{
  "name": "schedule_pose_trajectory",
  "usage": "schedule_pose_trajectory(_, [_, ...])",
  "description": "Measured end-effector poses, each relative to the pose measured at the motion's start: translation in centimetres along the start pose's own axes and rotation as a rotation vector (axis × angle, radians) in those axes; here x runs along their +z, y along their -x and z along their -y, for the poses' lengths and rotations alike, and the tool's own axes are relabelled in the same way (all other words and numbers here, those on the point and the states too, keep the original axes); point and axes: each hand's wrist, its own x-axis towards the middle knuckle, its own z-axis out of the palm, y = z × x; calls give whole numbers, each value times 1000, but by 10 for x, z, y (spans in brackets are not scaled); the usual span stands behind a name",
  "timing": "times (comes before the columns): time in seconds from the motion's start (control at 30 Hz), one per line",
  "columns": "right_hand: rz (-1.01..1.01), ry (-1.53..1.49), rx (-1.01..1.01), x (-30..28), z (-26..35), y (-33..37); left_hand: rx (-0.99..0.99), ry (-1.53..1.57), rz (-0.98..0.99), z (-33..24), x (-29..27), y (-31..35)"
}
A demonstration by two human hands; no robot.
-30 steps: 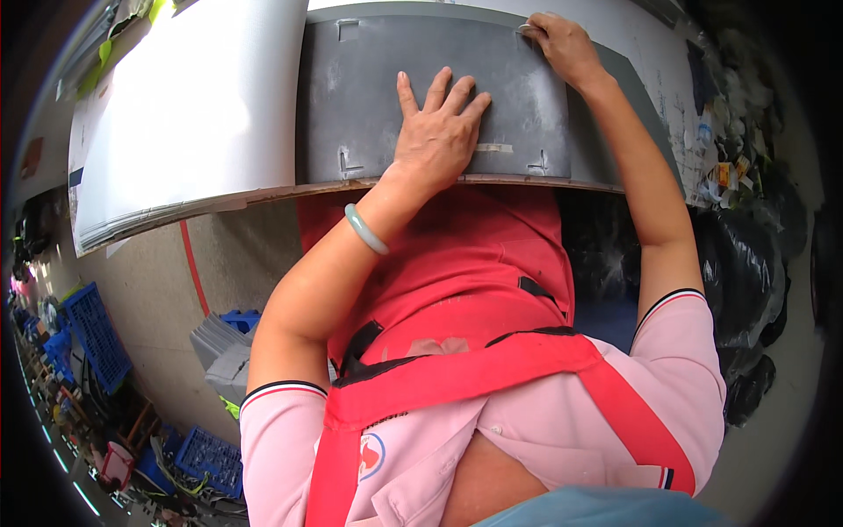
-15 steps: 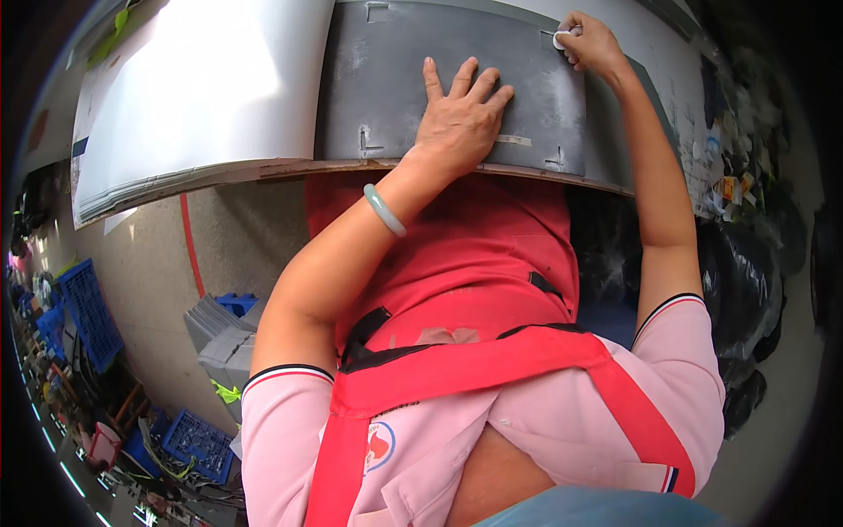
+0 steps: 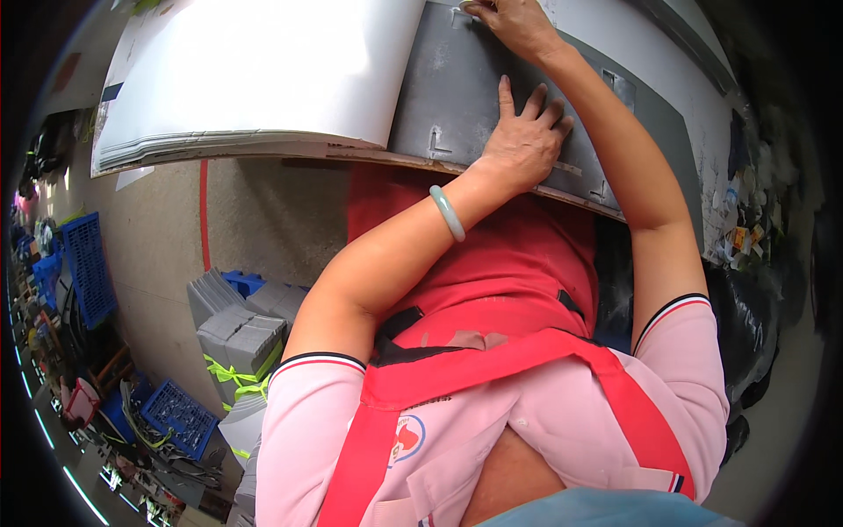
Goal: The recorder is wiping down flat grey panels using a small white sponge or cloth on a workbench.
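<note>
A dark grey board (image 3: pixel 457 97) with white smudges and L-shaped marks near its corners lies on the table in front of me. My left hand (image 3: pixel 527 147) rests on it with the fingers spread, a pale green bangle on its wrist. At the board's far left mark, my right hand (image 3: pixel 518 28) pinches a small white piece (image 3: pixel 470 5). That piece is mostly covered by the fingers and cut off by the picture's edge, so its kind cannot be made out.
Left of the board lies a stack of large white sheets (image 3: pixel 255 79). Grey blocks (image 3: pixel 241 338) tied with yellow-green strips stand on the floor at the left, near blue crates (image 3: pixel 88 268). Black plastic bags (image 3: pixel 742 325) and loose scraps lie at the right.
My right hand has moved left across the board, from the far right mark to the far left one, with the white piece. My left hand stays flat on the board; the view has shifted.
</note>
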Motion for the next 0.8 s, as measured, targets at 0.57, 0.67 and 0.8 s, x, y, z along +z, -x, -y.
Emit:
schedule_pose_trajectory(0.57, [40,-972,119,18,-8,-9,3,25,19,2,0,0])
schedule_pose_trajectory(0.67, [76,-434,480,14,26,-19,3,23,31,3,-4,1])
schedule_pose_trajectory(0.8, [247,-419,484,16,0,-22,12,53,38,-1,-4,0])
